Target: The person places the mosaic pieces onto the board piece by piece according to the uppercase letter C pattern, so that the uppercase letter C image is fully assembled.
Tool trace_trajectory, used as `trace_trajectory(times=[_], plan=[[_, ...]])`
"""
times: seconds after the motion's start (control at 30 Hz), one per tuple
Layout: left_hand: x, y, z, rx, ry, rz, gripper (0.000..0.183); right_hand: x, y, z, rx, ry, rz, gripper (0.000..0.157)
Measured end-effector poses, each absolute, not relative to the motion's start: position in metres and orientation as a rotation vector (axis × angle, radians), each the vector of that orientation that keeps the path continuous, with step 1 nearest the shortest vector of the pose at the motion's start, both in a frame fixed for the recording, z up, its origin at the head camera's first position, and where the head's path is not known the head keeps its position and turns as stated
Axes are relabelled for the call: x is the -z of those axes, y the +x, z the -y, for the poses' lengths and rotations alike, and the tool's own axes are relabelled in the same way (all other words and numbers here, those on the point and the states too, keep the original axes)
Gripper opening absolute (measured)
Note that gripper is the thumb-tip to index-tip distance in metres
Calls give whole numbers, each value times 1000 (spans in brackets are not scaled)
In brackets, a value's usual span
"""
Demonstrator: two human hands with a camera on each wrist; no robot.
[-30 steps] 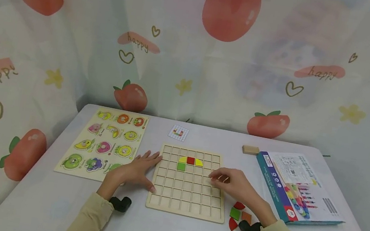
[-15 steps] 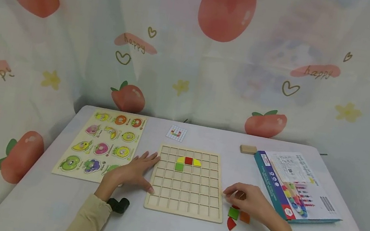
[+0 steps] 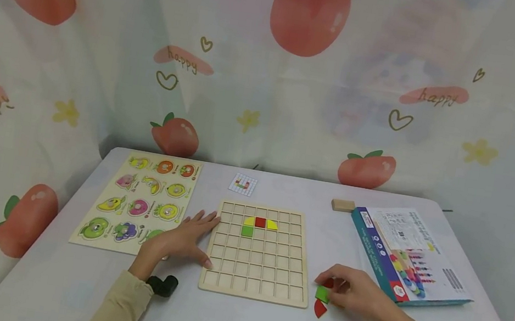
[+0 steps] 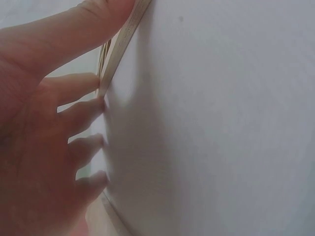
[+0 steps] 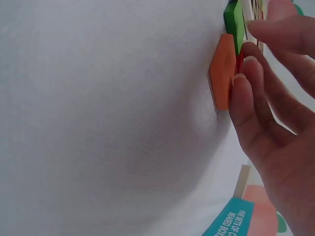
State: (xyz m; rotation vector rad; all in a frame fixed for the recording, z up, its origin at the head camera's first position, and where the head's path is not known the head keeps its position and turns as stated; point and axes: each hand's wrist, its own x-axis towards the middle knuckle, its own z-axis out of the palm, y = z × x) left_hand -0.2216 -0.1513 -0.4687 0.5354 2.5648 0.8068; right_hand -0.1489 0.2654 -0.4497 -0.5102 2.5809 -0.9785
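In the grid board (image 3: 250, 296), 4 pieces (image 3: 260, 222) are seated toward 12 o'clock. Its 9 o'clock edge is touched by the left hand (image 3: 182, 239), grip wide. At its 4 o'clock, loose pieces (image 3: 319, 309) are reached by the right hand (image 3: 357, 292); whether any is pinched cannot be told.

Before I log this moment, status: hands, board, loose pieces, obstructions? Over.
Left hand at board, left edge. Right hand at loose pieces, grip unclear. Board carries four pieces. Obstruction: right hand hides orange piece from head view.

Head: high, facing forward-down; wrists: close; head, right share green tile (image 3: 322, 294).
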Motion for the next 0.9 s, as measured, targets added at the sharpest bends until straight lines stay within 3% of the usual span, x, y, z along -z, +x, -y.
trace_trajectory(times=[0.47, 0.73, 0.9], plan=[[470, -222, 152, -811, 548, -2560, 111, 451, -150, -260, 879, -516, -2606, 27], [471, -222, 152, -811, 558, -2559, 111, 450, -155, -255, 975, -499, -2583, 13], [471, -223, 152, -801, 559, -2567, 111, 444, -161, -247, 1057, -511, -2613, 13]])
